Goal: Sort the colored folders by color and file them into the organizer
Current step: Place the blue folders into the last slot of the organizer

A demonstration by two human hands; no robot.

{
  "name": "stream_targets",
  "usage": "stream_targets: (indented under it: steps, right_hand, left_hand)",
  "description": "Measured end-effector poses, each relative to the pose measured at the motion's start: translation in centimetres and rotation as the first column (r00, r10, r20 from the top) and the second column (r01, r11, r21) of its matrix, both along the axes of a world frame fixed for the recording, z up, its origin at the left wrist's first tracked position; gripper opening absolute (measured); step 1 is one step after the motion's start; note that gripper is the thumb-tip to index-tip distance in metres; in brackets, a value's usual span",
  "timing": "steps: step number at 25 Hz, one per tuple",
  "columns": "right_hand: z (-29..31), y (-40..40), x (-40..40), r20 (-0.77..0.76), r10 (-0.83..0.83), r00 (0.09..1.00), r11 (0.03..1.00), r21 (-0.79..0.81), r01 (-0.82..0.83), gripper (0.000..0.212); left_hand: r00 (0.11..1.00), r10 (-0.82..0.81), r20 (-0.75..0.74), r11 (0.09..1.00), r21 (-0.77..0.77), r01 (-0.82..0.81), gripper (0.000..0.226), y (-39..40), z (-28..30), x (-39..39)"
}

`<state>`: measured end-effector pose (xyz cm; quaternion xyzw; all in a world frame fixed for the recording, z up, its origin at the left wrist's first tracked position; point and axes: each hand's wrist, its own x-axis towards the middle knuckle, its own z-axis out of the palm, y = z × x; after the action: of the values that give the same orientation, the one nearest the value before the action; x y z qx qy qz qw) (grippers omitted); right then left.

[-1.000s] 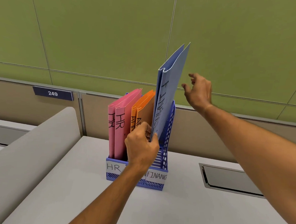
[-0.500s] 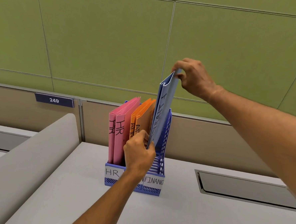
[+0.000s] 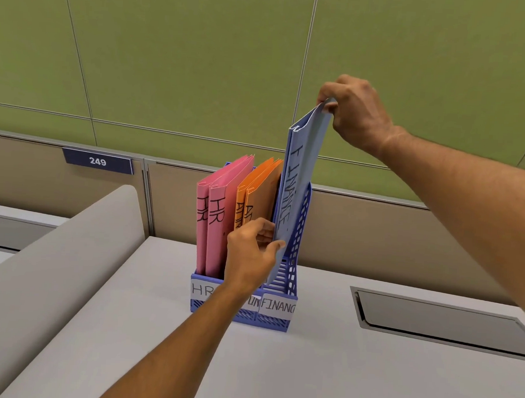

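A blue plastic organizer (image 3: 294,262) stands on the grey desk with labels HR and FINANCE on its front. Two pink folders (image 3: 214,214) marked HR fill its left slot. Two orange folders (image 3: 260,195) sit in the middle slot. The blue folders (image 3: 299,176) marked FINANCE stand upright, their lower end partly inside the right slot. My right hand (image 3: 357,112) pinches their top corner. My left hand (image 3: 251,256) grips their lower front edge and hides the middle label.
A green panel wall rises behind the desk (image 3: 306,370). A grey rounded divider (image 3: 51,263) runs along the left. A recessed metal cable hatch (image 3: 441,320) lies in the desk at the right. A sign reading 249 (image 3: 97,161) hangs on the partition.
My right hand, open a second ago, has closed on the top of the blue folders. The folders have sunk lower into the right slot while my left hand kept its grip.
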<state>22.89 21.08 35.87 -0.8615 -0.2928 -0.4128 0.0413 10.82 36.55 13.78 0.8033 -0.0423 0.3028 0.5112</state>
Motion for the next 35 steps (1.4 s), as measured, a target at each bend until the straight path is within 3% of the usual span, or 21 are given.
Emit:
stream_targets:
  steps: [14, 26, 30, 35]
  right_hand:
    - [-2.8, 0.7, -0.1, -0.067, -0.004, 0.998, 0.998, -0.065, 0.000, 0.021]
    - [-5.5, 0.3, 0.9, -0.190, -0.114, 0.975, 0.983, -0.166, 0.082, 0.023]
    - [-7.2, 0.5, 1.4, -0.270, -0.163, 0.949, 0.974, -0.197, 0.111, 0.031]
    - [-9.4, 0.3, 1.3, -0.405, -0.235, 0.884, 0.961, -0.236, 0.147, 0.064]
  left_hand:
    - [0.992, -0.012, -0.125, 0.999, -0.046, 0.006, 0.021, 0.4, -2.5, 0.5]
    - [0.993, 0.098, -0.063, 0.991, 0.094, -0.092, 0.024, -0.9, -3.3, 1.4]
    - [0.992, 0.119, -0.041, 0.979, 0.169, -0.111, 0.037, -1.0, -3.3, 2.0]
    - [0.992, 0.127, -0.022, 0.942, 0.314, -0.114, 0.072, -1.1, -3.0, 1.8]
